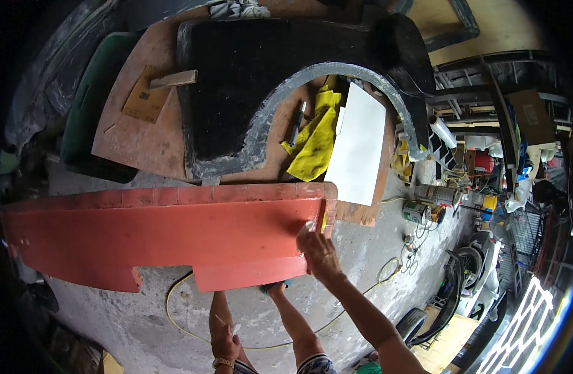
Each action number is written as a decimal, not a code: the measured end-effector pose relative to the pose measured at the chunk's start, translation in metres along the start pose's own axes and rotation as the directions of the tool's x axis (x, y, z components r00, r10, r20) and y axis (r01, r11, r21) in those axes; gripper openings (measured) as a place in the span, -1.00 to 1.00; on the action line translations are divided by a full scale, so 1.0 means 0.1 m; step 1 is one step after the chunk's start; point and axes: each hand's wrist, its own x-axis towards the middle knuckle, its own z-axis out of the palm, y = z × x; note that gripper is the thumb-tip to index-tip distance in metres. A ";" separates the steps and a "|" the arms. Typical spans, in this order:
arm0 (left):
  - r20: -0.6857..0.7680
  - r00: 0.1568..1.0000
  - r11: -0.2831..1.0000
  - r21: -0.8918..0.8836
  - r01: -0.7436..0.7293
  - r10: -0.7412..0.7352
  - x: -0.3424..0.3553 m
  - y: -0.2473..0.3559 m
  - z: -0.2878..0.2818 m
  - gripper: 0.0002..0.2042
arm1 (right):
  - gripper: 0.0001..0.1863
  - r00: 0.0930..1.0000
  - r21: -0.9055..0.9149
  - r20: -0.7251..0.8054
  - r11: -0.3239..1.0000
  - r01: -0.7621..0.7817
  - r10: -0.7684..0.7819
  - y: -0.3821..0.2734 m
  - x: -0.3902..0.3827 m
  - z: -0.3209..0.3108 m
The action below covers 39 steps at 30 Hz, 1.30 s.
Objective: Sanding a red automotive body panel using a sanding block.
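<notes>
A long red panel (161, 234) with a flange along its far edge and a notch in its near edge stretches across the view in front of me. My right hand (322, 254) is closed round a small whitish pad (305, 233), pressed to the panel near its right end. A narrow yellow patch (324, 223) shows on the edge beside it. Low in the view, over my leg and away from the panel, my left hand (224, 343) is closed on a thin pale stick (219, 320). A watch (223, 362) circles that wrist.
Beyond the panel, a black fender (230, 81) with a grey arch lies on a brown board (127, 140). A sandpaper sheet (143, 106), wooden block (174, 79), yellow cloth (314, 140) and white sheet (360, 146) surround it. Cans (416, 212) and a yellow hose (352, 305) are on the floor.
</notes>
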 end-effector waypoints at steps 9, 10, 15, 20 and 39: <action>-0.147 0.983 0.990 0.109 -0.091 0.107 -0.05 -0.09 -0.01 -0.57 | -0.61 0.995 0.078 -0.033 0.992 -0.095 0.098 -0.33 0.18 -0.45; -0.122 0.990 0.992 0.108 -0.061 0.074 -0.03 -0.06 -0.02 -0.58 | -0.60 0.994 0.076 -0.034 0.992 -0.103 0.105 -0.32 0.23 -0.44; -0.117 0.990 0.994 0.081 -0.072 0.081 0.00 -0.01 0.01 -0.61 | -0.59 0.999 0.096 0.032 0.995 -0.037 0.034 -0.32 -0.04 0.13; -0.160 0.985 0.995 0.086 -0.044 0.058 -0.06 -0.12 0.04 -0.63 | -0.64 0.966 0.113 0.254 0.991 -0.074 0.044 -0.77 -0.41 0.16; -0.001 1.000 0.999 0.041 0.008 -0.008 -0.07 -0.26 0.07 -0.52 | -0.47 0.993 0.352 0.109 0.936 0.013 -0.055 -1.06 0.35 -0.19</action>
